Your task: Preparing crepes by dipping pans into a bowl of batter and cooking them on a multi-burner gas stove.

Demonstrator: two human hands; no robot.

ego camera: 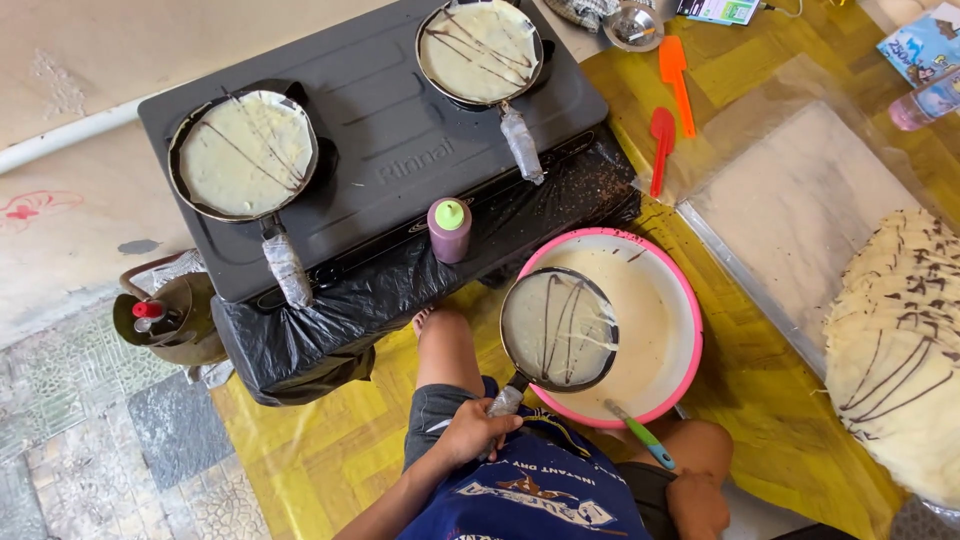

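Head view, looking down: a black two-burner stove [400, 150] holds two pans of pale batter streaked with chocolate. Nearer you, a pink basin [680, 300] of batter sits on the yellow mat. Over its left half you hold a small pan [558, 328], coated and drizzled. Its handle runs down-left into your left hand [478, 430], fingers curled tight around it. Your right hand [697, 503] lies lower right, apart; its fingers cannot be made out.
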